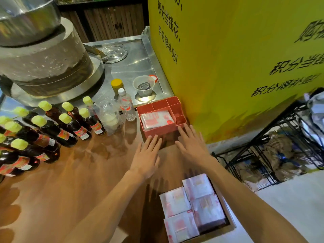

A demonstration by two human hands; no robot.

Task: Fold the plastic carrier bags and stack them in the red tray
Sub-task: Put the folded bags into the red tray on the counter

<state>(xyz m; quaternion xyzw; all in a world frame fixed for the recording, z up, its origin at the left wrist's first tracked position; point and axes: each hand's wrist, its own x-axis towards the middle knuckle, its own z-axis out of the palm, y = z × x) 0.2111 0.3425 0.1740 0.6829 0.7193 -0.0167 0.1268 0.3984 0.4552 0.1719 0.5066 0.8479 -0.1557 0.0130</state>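
The red tray (160,131) sits at the worktop's (78,172) far right edge, against the yellow panel (228,67), with folded carrier bags (157,119) stacked in its large compartment. Both hands, left (146,155) and right (191,144), lie flat, fingers straight, holding nothing, just before the tray. More folded bags (191,206) fill a box (232,224) at the near right edge; fetching another seems next.

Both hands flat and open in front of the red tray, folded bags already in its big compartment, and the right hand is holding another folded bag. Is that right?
Not quite. In the head view the right hand holds nothing; its fingers are straight, reaching toward the red tray. The rest stands: the left hand is open too, and folded bags lie in the big compartment.
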